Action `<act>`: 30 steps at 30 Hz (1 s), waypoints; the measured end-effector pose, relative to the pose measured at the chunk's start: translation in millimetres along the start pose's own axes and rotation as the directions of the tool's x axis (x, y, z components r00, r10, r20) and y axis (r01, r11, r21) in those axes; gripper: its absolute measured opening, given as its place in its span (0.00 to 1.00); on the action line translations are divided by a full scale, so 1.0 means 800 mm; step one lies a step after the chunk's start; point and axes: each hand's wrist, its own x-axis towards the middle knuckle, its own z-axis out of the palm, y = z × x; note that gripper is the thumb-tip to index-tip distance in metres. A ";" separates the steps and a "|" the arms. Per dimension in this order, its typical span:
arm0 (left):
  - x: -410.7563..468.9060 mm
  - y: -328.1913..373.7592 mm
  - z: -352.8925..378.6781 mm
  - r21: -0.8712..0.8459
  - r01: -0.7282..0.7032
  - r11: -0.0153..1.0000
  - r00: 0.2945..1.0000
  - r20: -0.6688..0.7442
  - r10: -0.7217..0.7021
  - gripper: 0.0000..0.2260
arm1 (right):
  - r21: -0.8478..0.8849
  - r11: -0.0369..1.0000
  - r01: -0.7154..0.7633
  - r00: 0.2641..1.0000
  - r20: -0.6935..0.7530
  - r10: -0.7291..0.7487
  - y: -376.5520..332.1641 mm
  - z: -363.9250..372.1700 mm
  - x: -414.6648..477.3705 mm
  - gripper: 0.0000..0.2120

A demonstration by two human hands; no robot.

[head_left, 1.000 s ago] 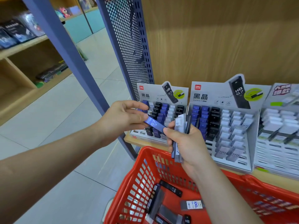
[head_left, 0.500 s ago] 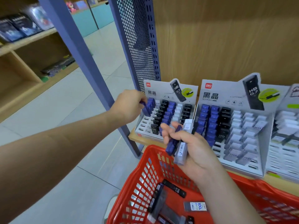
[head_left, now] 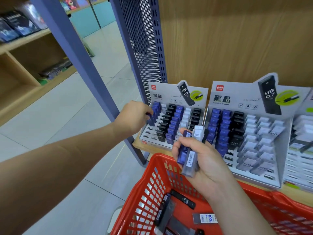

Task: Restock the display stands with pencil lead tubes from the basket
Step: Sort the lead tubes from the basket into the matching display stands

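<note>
Left hand is out beyond the far-left corner of the red basket, fingers curled tight round a blue tube and pressing it down into the outermost column of the left display stand. It looks about seated, though the fingers hide the slot itself.

Right hand hovers just above the basket's far rim, fingers and thumb wrapped round a bundle of tubes – one blue, one clear with a white cap, and something dark behind that I cannot make out.

How far along? Partway, I'd say. The blue column at the left hand is filled at the back, but empty slots show in the rows nearest the basket. The second stand, beyond the basket's far rim, also shows gaps along its front rows. And there is stock to go – loose tubes lie on the basket floor, black, grey and blue among them, plus the handful waiting in the right hand.
</note>
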 end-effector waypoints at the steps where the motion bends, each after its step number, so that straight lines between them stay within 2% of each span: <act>1: 0.000 0.000 0.002 0.024 -0.009 1.000 1.000 0.014 0.009 0.12 | 0.006 1.000 0.001 1.000 -0.002 -0.001 0.000 0.001 0.000 0.14; 5: 0.002 0.000 0.009 0.028 -0.005 1.000 1.000 0.013 0.005 0.13 | 0.023 1.000 0.003 0.998 -0.056 -0.002 0.001 0.001 0.001 0.20; 8: 0.002 -0.001 0.016 -0.023 0.059 0.998 0.998 0.004 -0.059 0.14 | 0.002 1.000 -0.001 0.998 -0.066 0.001 0.002 0.000 0.000 0.15; 11: 0.000 -0.001 0.023 -0.147 0.135 0.980 0.991 0.004 -0.136 0.08 | -0.007 1.000 -0.007 0.998 -0.070 0.006 0.002 -0.002 0.000 0.15; 15: 0.008 0.001 0.018 -0.139 0.157 0.978 0.986 -0.035 -0.163 0.06 | -0.016 1.000 0.004 0.999 -0.050 -0.005 0.003 -0.003 0.004 0.23; 17: 0.010 0.004 0.010 -0.124 0.183 0.975 0.982 -0.029 -0.188 0.07 | -0.018 1.000 0.019 0.999 -0.046 -0.019 0.005 -0.002 0.004 0.19; 18: 0.011 0.007 0.006 -0.134 0.205 0.969 0.977 -0.024 -0.210 0.07 | -0.027 0.999 0.030 0.998 -0.047 -0.031 0.005 -0.002 0.004 0.13; 20: 0.008 0.017 -0.009 -0.280 0.255 0.926 0.967 0.065 -0.246 0.07 | -0.031 0.998 0.046 0.997 -0.062 -0.047 0.003 0.001 0.002 0.02; 21: 0.004 0.027 -0.021 -0.432 0.295 0.852 0.954 0.178 -0.240 0.06 | -0.035 0.998 0.054 0.996 -0.068 -0.056 0.001 0.003 0.001 0.01; 23: -0.013 0.053 -0.048 -0.679 0.409 0.609 0.885 0.459 -0.082 0.08 | -0.054 0.997 0.062 0.995 -0.071 -0.066 -0.002 0.001 0.002 0.04; 24: -0.023 0.062 -0.058 -0.723 0.425 0.544 0.851 0.525 0.033 0.09 | -0.057 0.996 0.062 0.996 -0.057 -0.065 -0.002 0.000 0.003 0.09; 25: -0.032 0.071 -0.067 -0.742 0.423 0.520 0.823 0.554 0.121 0.12 | -0.046 0.997 0.057 0.998 -0.039 -0.058 -0.003 0.001 0.003 0.15; 27: -0.047 0.084 -0.078 -0.737 0.406 0.540 0.785 0.584 0.208 0.16 | -0.035 0.996 0.079 0.996 -0.036 -0.080 -0.003 0.001 0.005 0.22; 30: -0.056 0.094 -0.078 -0.732 0.418 0.539 0.785 0.589 0.191 0.18 | -0.087 0.991 0.106 0.993 -0.048 -0.110 -0.003 -0.002 0.006 0.24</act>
